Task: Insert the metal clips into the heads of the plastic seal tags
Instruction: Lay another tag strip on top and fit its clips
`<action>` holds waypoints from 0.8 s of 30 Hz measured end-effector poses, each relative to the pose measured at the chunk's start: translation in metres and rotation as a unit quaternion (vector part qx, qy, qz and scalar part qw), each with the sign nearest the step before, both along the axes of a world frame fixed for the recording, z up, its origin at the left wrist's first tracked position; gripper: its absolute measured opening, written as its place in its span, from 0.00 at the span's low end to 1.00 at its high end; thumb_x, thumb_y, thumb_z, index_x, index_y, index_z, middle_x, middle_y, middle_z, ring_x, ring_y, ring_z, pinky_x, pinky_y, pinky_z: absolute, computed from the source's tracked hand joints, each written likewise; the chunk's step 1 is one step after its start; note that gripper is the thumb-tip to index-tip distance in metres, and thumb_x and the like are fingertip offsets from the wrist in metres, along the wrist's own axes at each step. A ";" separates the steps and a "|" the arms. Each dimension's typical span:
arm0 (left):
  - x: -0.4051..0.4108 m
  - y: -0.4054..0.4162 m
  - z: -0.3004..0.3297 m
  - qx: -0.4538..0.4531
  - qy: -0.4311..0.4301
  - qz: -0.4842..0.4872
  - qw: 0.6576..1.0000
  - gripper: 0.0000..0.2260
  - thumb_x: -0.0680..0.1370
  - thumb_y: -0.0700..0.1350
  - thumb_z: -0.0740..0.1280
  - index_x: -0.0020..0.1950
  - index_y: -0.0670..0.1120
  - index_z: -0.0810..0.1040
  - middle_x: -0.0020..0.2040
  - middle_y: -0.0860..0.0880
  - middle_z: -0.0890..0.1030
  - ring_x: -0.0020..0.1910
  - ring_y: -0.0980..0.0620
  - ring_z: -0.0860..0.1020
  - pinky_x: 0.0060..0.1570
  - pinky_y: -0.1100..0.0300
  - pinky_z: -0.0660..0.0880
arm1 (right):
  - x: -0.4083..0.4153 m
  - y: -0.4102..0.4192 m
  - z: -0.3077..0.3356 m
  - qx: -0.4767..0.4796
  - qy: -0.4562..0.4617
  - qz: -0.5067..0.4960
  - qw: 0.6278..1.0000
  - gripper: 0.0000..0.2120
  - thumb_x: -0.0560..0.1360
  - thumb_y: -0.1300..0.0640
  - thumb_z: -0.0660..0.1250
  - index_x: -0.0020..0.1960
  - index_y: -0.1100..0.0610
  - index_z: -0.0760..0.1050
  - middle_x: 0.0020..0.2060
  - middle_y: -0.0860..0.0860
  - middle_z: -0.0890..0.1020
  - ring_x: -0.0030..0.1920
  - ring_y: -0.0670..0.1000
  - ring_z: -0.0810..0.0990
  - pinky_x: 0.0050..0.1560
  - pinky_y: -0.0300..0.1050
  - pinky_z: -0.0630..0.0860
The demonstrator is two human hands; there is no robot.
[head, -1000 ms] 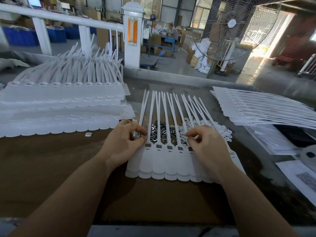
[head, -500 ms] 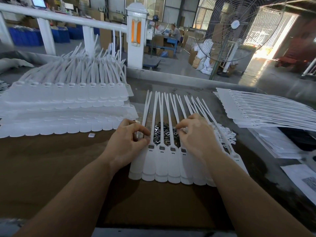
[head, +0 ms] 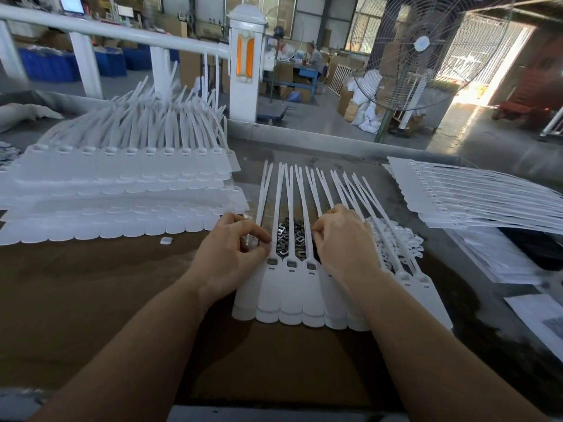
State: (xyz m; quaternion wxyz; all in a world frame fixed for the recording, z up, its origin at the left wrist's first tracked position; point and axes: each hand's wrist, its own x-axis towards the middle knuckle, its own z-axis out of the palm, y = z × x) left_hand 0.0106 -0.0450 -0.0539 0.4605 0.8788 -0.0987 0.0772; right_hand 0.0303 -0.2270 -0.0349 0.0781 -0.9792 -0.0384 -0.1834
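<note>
A strip of joined white plastic seal tags (head: pixel 300 295) lies flat on the brown cardboard in front of me, tails pointing away. Three tag heads (head: pixel 292 264) between my hands show dark metal in their sockets. A loose pile of metal clips (head: pixel 289 236) lies under the tails just beyond the heads. My left hand (head: pixel 231 254) rests at the strip's left end, thumb and forefinger pinched together at the leftmost head. My right hand (head: pixel 344 242) sits over the heads right of centre, fingers curled down at the clip pile; what they hold is hidden.
A tall stack of tag strips (head: pixel 122 190) fills the left side of the table. Another flat stack (head: pixel 475 199) lies at the right, with papers (head: pixel 499 257) below it. One small white piece (head: pixel 166 240) lies on the cardboard (head: pixel 106 287). A standing fan (head: pixel 423 53) is beyond the table.
My right hand moved from the strip's right-hand heads leftward and up to the clip pile. My left hand stayed pinched at the left end.
</note>
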 end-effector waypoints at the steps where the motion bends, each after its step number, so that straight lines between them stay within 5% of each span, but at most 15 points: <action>1: 0.000 0.000 0.000 0.000 0.001 -0.001 1.000 0.03 0.74 0.49 0.69 0.47 0.56 0.79 0.49 0.58 0.68 0.45 0.59 0.72 0.39 0.75 0.66 | -0.001 -0.001 0.000 0.016 -0.015 0.006 1.000 0.09 0.77 0.61 0.63 0.54 0.55 0.79 0.53 0.50 0.77 0.54 0.49 0.73 0.61 0.45 0.68; 6: 0.000 0.000 0.001 0.002 0.000 -0.005 1.000 0.03 0.75 0.48 0.69 0.48 0.54 0.79 0.49 0.57 0.69 0.46 0.58 0.72 0.41 0.73 0.66 | -0.013 -0.012 0.008 0.154 -0.069 0.038 0.985 0.07 0.79 0.62 0.61 0.50 0.60 0.78 0.42 0.52 0.82 0.41 0.50 0.78 0.45 0.44 0.74; 10: 0.000 0.000 0.001 0.007 -0.005 0.002 1.000 0.04 0.75 0.47 0.69 0.48 0.54 0.80 0.48 0.56 0.69 0.44 0.56 0.72 0.41 0.71 0.66 | -0.030 -0.033 0.010 0.229 -0.074 0.049 0.970 0.07 0.78 0.61 0.63 0.51 0.59 0.80 0.42 0.50 0.82 0.43 0.48 0.78 0.47 0.42 0.75; 14: -0.001 0.000 0.001 0.012 -0.012 0.011 1.000 0.03 0.75 0.46 0.70 0.47 0.55 0.80 0.48 0.56 0.69 0.43 0.56 0.73 0.40 0.73 0.65 | -0.047 -0.053 0.004 0.279 -0.089 0.033 0.956 0.09 0.77 0.63 0.63 0.52 0.57 0.81 0.44 0.47 0.80 0.42 0.36 0.75 0.46 0.26 0.69; 17: -0.001 -0.002 0.000 0.011 -0.020 0.025 0.999 0.03 0.75 0.47 0.69 0.45 0.56 0.77 0.48 0.57 0.70 0.42 0.58 0.73 0.40 0.73 0.65 | -0.050 -0.062 -0.001 0.307 -0.080 0.029 0.948 0.09 0.77 0.64 0.63 0.53 0.58 0.81 0.42 0.49 0.80 0.35 0.37 0.71 0.41 0.30 0.66; 21: 0.000 -0.004 -0.002 0.032 -0.029 0.042 0.998 0.08 0.76 0.48 0.68 0.54 0.55 0.75 0.49 0.56 0.73 0.42 0.64 0.72 0.38 0.74 0.65 | -0.051 -0.060 -0.003 0.301 -0.084 0.042 0.949 0.10 0.77 0.64 0.63 0.54 0.58 0.81 0.46 0.50 0.81 0.44 0.44 0.76 0.46 0.31 0.70; 24: 0.000 -0.004 -0.003 0.026 -0.030 0.045 0.998 0.13 0.75 0.48 0.69 0.59 0.52 0.75 0.46 0.58 0.74 0.42 0.66 0.72 0.38 0.74 0.65 | -0.051 -0.059 -0.005 0.319 -0.078 0.041 0.944 0.10 0.77 0.64 0.64 0.55 0.56 0.80 0.44 0.49 0.81 0.41 0.40 0.76 0.43 0.27 0.69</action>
